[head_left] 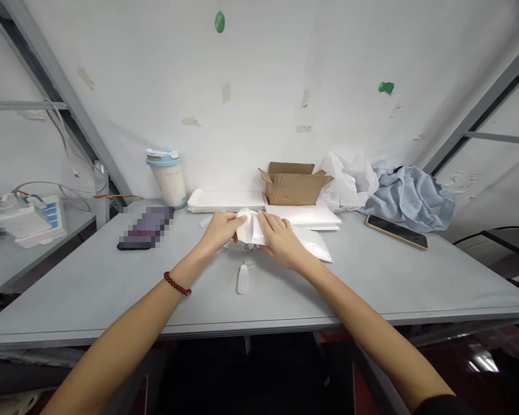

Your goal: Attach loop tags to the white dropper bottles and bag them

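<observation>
Above the middle of the table, a small white packet (251, 228) is held between my two hands. My left hand (219, 230) pinches its left edge between thumb and fingers. On its right side, the fingers of my right hand (281, 241) lie closed over the packet. Whether anything is inside it, I cannot tell. A white padded envelope (316, 245) lies under and to the right of my right hand. Nearer to me, a small white tag-like piece with a loop (243, 279) rests on the table. More small white pieces are partly hidden beneath my hands.
Behind my hands are a stack of white envelopes (227, 200), more padded envelopes (305, 216) and an open cardboard box (293, 187). A cup (168, 180) and a blurred phone (147, 228) are left; a plastic bag (348, 183), blue cloth (409, 196) and phone (395, 231) right.
</observation>
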`<state>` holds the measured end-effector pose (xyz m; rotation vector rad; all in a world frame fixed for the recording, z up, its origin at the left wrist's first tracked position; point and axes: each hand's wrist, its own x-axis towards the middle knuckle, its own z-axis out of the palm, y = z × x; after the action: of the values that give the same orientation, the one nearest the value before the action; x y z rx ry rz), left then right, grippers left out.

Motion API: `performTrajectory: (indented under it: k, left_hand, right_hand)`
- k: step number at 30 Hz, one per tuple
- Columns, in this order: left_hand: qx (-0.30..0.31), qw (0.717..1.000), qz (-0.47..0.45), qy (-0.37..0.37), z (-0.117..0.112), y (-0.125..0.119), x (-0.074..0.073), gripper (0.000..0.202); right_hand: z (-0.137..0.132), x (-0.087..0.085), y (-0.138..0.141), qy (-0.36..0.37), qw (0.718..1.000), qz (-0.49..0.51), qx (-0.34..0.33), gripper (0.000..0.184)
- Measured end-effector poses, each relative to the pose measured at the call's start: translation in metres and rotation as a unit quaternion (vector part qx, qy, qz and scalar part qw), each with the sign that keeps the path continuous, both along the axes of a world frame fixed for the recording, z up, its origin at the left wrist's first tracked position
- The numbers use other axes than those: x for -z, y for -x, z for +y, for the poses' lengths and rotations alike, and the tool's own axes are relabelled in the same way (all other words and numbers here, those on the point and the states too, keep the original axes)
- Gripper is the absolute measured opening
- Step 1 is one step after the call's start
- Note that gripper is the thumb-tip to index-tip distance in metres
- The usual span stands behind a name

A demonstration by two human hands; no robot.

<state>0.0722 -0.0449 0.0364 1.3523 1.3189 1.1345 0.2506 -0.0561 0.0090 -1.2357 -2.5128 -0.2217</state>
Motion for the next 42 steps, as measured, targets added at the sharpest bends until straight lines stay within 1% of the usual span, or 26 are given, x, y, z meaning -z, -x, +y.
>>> performTrajectory:
  k: [2,4,8,11,14,16,19,22,26,29,31,33,35,36,38,40,42]
  left_hand:
    - [-0.005,1.000,0.000,-0.003,0.001,0.000,0.002,0.030]
    - [0.001,1.000,0.004,-0.022,0.002,0.000,0.005,0.031]
    - [0.009,0.998,0.027,-0.058,0.002,0.001,0.005,0.029]
    - [0.001,0.997,0.053,-0.061,0.000,0.002,0.002,0.027]
    - [-0.004,0.997,0.063,-0.047,-0.004,0.001,-0.004,0.026]
    - [-0.003,0.997,0.059,-0.039,-0.005,0.000,-0.006,0.027]
    - [0.001,0.998,0.045,-0.044,-0.007,-0.001,-0.009,0.028]
    - [0.003,0.998,0.046,-0.050,-0.009,-0.001,-0.010,0.030]
    - [0.009,0.997,0.050,-0.057,-0.008,-0.001,-0.010,0.033]
    - [0.021,0.997,0.038,-0.070,-0.004,-0.001,-0.007,0.041]
    - [0.030,0.996,0.029,-0.082,-0.001,0.000,-0.004,0.041]
    - [0.037,0.993,0.046,-0.106,-0.001,-0.001,0.000,0.039]
    - [0.040,0.982,0.101,-0.154,-0.002,-0.001,0.003,0.036]
    - [0.041,0.972,0.140,-0.186,-0.002,-0.002,0.005,0.032]
    - [0.049,0.941,0.221,-0.251,-0.004,-0.003,0.010,0.027]
    - [0.072,0.905,0.290,-0.303,-0.004,-0.003,0.015,0.031]
    - [0.094,0.871,0.345,-0.336,-0.004,-0.004,0.020,0.036]
  right_hand:
    - [0.000,0.003,0.001,-0.009,1.000,-0.028,0.000,0.061]
    - [0.001,0.005,0.001,-0.018,0.999,-0.040,-0.004,0.058]
    - [0.002,0.004,0.000,-0.051,0.998,-0.032,-0.004,0.055]
    - [0.003,0.001,0.000,-0.102,0.994,-0.026,0.032,0.052]
    - [0.004,0.000,0.001,-0.158,0.984,-0.041,0.066,0.035]
    - [0.005,0.001,0.002,-0.182,0.979,-0.060,0.068,0.028]
    - [0.006,0.004,0.003,-0.204,0.975,-0.077,0.052,0.027]
    - [0.005,0.007,0.005,-0.204,0.975,-0.083,0.042,0.029]
    - [0.003,0.007,0.006,-0.189,0.978,-0.080,0.046,0.032]
    - [0.002,0.004,0.005,-0.175,0.981,-0.073,0.049,0.034]
    - [0.001,0.002,0.004,-0.165,0.983,-0.069,0.050,0.034]
    - [0.000,0.000,0.004,-0.156,0.984,-0.068,0.052,0.034]
    - [-0.001,-0.002,0.003,-0.149,0.985,-0.067,0.054,0.033]
    - [-0.001,-0.003,0.003,-0.146,0.986,-0.067,0.054,0.032]
    - [-0.001,-0.004,0.004,-0.138,0.987,-0.070,0.053,0.031]
    - [-0.001,-0.005,0.004,-0.128,0.987,-0.075,0.055,0.029]
    - [-0.001,-0.006,0.004,-0.122,0.988,-0.078,0.057,0.027]
